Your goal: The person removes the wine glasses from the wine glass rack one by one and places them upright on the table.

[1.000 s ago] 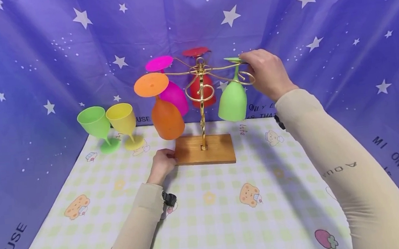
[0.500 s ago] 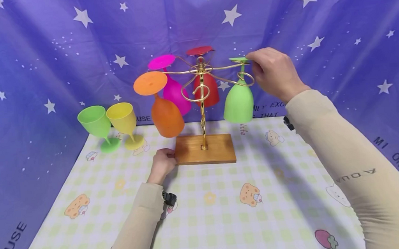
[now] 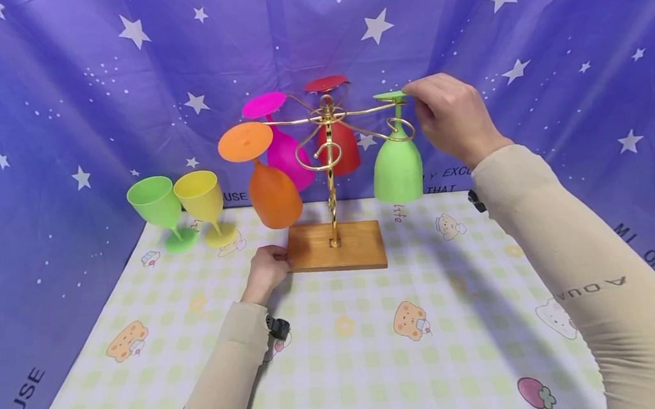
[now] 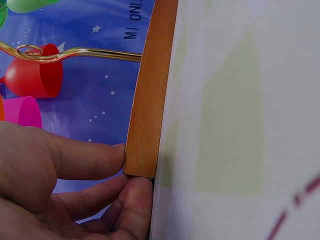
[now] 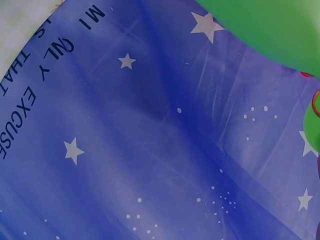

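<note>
A gold metal glass rack (image 3: 332, 191) stands on a wooden base (image 3: 359, 245). My left hand (image 3: 267, 272) holds the base's left end, thumb over one face and fingers at the end, as the left wrist view shows. Upside down in a right-hand curl of the rack hangs a green goblet (image 3: 397, 172). My right hand (image 3: 452, 114) pinches the edge of its foot; the fingertips are partly hidden. In the right wrist view only part of the green goblet (image 5: 280, 30) shows. An orange goblet (image 3: 275, 196), a magenta goblet (image 3: 290, 159) and a red goblet (image 3: 339, 149) also hang inverted.
Upright at the back left of the table stand another green goblet (image 3: 155, 202) and a yellow goblet (image 3: 200, 198). A checked cloth (image 3: 346, 370) covers the table. Behind and at the sides hangs a blue star-patterned curtain (image 3: 268, 36).
My right hand and the green goblet have shifted a little to the right, and the goblet hangs straighter. The left hand has stayed on the base.
</note>
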Tool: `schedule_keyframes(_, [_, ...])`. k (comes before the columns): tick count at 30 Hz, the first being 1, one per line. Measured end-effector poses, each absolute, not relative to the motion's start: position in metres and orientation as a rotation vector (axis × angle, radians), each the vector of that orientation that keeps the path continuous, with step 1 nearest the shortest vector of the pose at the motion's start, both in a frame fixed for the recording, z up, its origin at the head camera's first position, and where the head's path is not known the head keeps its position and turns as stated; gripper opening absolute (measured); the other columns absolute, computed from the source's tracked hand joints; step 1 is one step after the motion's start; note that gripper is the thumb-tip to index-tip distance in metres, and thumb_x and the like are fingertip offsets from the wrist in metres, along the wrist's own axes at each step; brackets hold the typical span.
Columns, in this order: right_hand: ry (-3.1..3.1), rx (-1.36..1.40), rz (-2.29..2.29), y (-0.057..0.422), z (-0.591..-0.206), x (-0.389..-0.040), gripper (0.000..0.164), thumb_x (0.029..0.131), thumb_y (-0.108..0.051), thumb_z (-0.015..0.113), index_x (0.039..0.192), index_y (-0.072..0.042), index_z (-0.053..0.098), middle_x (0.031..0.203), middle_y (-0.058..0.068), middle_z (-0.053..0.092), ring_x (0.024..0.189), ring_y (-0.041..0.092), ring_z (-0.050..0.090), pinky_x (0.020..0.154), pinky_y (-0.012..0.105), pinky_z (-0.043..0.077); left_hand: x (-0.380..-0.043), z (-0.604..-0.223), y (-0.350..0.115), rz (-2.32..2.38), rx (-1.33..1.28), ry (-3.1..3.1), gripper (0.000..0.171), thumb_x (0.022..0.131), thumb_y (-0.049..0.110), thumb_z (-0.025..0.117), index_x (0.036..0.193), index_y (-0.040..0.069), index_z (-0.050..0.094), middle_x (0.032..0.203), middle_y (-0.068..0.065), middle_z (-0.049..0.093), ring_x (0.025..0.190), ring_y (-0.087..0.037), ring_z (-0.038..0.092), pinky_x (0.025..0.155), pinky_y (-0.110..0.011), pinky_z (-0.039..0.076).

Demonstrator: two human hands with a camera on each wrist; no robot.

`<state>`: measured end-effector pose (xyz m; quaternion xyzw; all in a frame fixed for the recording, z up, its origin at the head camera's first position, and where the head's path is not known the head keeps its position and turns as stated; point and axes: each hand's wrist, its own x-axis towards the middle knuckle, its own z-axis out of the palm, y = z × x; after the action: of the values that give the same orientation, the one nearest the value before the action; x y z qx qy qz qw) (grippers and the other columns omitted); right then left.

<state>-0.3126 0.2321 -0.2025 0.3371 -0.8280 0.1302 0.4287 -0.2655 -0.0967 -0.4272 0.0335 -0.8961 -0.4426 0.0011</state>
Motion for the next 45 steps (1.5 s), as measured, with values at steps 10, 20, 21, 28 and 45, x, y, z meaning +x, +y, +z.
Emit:
schedule_keyframes(10, [-2.038, 0.884, 0.357, 0.229, -0.201, -0.314, 0.026, 0.088, 0.01, 0.051, 0.102, -0.001, 0.07, 0.097, 0.013, 0.07, 0.096, 0.031, 0.063, 0.088, 0.044, 0.049, -0.266, -0.428, -0.096, -1.403, 0.119, -2.815, 0.025, 0.078, 0.003, 0.067, 0.101, -0.006, 0.068, 0.089, -0.014, 0.069, 0.077, -0.022, 0.062, 0.072, -0.034, 0.052])
schedule_keyframes(20, [-2.139, 0.859, 0.397, 0.221, -0.189, -0.319, 0.023, 0.093, 0.004, 0.05, 0.101, -0.001, 0.071, 0.097, 0.012, 0.07, 0.089, 0.027, 0.066, 0.082, 0.042, 0.052, -0.266, -0.43, -0.095, -1.403, 0.118, -2.823, 0.024, 0.078, 0.002, 0.067, 0.101, -0.005, 0.068, 0.09, -0.014, 0.068, 0.078, -0.022, 0.062, 0.073, -0.035, 0.052])
schedule_keyframes(21, [-2.144, 0.858, 0.408, 0.22, -0.188, -0.32, 0.023, 0.093, 0.003, 0.051, 0.101, -0.001, 0.071, 0.098, 0.012, 0.07, 0.089, 0.027, 0.066, 0.082, 0.041, 0.052, -0.266, -0.43, -0.095, -1.403, 0.114, -2.823, 0.023, 0.078, 0.002, 0.067, 0.1, -0.005, 0.068, 0.09, -0.014, 0.068, 0.078, -0.022, 0.061, 0.073, -0.035, 0.052])
schedule_keyframes(28, [-2.263, 0.805, 0.472, 0.211, -0.178, -0.325, 0.024, 0.094, -0.001, 0.051, 0.104, -0.005, 0.073, 0.097, 0.01, 0.071, 0.079, 0.02, 0.062, 0.074, 0.034, 0.049, -0.267, -0.43, -0.095, -1.409, 0.099, -2.805, 0.023, 0.077, 0.001, 0.067, 0.099, -0.006, 0.068, 0.088, -0.014, 0.068, 0.076, -0.022, 0.061, 0.073, -0.035, 0.052])
schedule_keyframes(45, [-2.56, 0.553, 0.485, 0.201, -0.164, -0.333, 0.033, 0.093, -0.002, 0.047, 0.113, -0.009, 0.072, 0.104, 0.011, 0.07, 0.08, 0.022, 0.056, 0.073, 0.032, 0.043, -0.27, -0.43, -0.096, -1.406, 0.154, -2.834, 0.023, 0.079, 0.001, 0.067, 0.101, -0.004, 0.068, 0.089, -0.013, 0.067, 0.074, -0.021, 0.059, 0.07, -0.032, 0.051])
